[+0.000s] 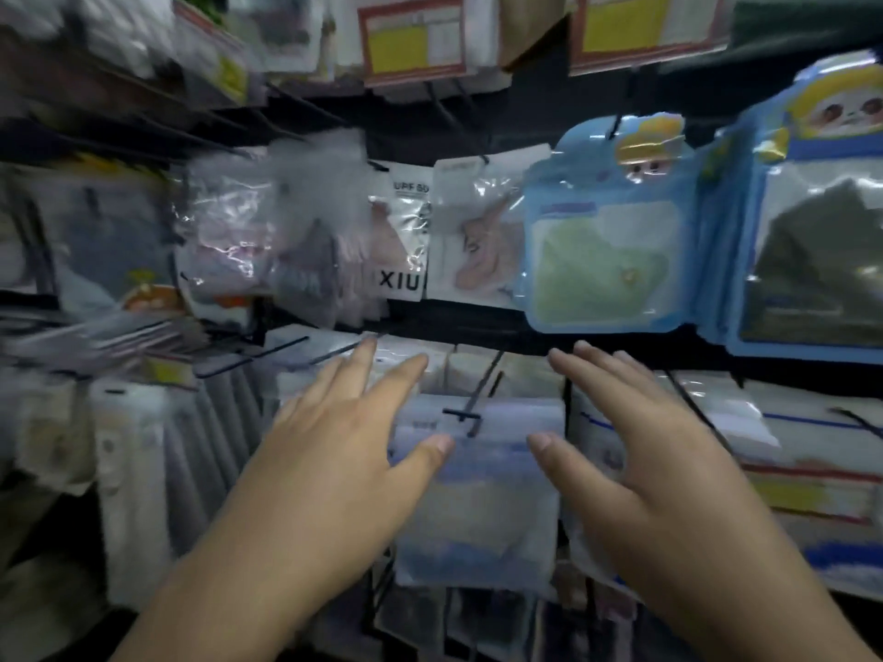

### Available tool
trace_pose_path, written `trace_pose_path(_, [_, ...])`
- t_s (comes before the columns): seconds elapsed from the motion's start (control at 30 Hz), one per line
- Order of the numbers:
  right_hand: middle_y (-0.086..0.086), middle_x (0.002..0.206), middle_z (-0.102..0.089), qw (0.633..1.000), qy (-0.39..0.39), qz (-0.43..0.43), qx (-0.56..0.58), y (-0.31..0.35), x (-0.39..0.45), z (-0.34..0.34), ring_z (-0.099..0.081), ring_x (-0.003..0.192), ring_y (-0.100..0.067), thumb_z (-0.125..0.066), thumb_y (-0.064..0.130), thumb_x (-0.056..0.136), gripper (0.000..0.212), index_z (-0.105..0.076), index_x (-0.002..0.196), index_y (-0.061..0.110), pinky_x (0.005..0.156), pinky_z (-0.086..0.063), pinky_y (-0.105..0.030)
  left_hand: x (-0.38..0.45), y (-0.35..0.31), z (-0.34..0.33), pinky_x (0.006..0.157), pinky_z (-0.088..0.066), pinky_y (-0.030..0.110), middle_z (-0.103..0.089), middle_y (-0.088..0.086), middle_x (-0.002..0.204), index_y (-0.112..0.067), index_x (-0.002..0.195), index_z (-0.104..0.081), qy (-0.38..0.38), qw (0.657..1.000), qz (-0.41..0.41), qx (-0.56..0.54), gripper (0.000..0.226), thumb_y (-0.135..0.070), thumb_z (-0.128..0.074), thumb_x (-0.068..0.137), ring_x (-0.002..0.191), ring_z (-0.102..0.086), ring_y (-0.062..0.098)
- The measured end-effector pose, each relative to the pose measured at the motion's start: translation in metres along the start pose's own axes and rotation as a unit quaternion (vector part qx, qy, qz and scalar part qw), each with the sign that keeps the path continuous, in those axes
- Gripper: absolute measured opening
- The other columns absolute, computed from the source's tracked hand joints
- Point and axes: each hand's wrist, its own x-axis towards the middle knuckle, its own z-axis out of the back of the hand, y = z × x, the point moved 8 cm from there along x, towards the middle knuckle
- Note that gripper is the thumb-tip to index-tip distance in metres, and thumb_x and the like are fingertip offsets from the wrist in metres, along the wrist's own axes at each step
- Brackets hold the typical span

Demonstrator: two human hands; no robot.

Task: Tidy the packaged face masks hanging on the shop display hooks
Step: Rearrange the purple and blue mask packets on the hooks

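Note:
A pale blue and white mask packet [478, 499] hangs from a black display hook [470, 413] in the lower middle of the rack. My left hand [334, 451] is spread at the packet's left edge, fingers straight, thumb over its upper left corner. At the packet's right edge my right hand [635, 446] is spread the same way, thumb near its upper right corner. Neither hand grips anything. Whether the palms touch the packet I cannot tell; the picture is blurred.
Above hang clear packets with pink masks [473, 241] and blue cartoon packets [607, 231] [812, 222]. Yellow price tags [411, 40] sit on the top row. Bare black hooks [334, 351] jut out at the left. More white packets [788, 461] hang at the right.

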Motion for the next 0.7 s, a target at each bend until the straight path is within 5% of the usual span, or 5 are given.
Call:
trace_pose_path(0.3, [0.028, 0.155, -0.017, 0.999, -0.018, -0.023, 0.016, 0.06, 0.025, -0.068, -0.006, 0.146, 0.003, -0.052, 0.052, 0.089, 0.064, -0.027, 0.148, 0.047, 0.121, -0.01, -0.026, 0.015, 0.091, 0.018, 0.121, -0.012, 0.034, 0.004, -0.02, 0.164, -0.055, 0.152, -0.008, -0.019, 1.0, -0.009, -0.011, 0.067, -0.068, -0.037, 0.093, 0.151, -0.003, 0.008])
trace_pose_path(0.7, [0.032, 0.155, -0.012, 0.998, -0.016, -0.056, -0.014, 0.04, 0.035, -0.047, 0.0, 0.145, 0.005, -0.05, 0.055, 0.093, 0.062, -0.023, 0.148, 0.05, 0.119, -0.009, -0.025, 0.045, 0.058, -0.003, 0.124, -0.012, 0.038, 0.004, -0.02, 0.164, -0.053, 0.151, -0.014, 0.003, 0.998, -0.05, -0.045, 0.068, -0.067, -0.041, 0.091, 0.152, -0.005, 0.01])
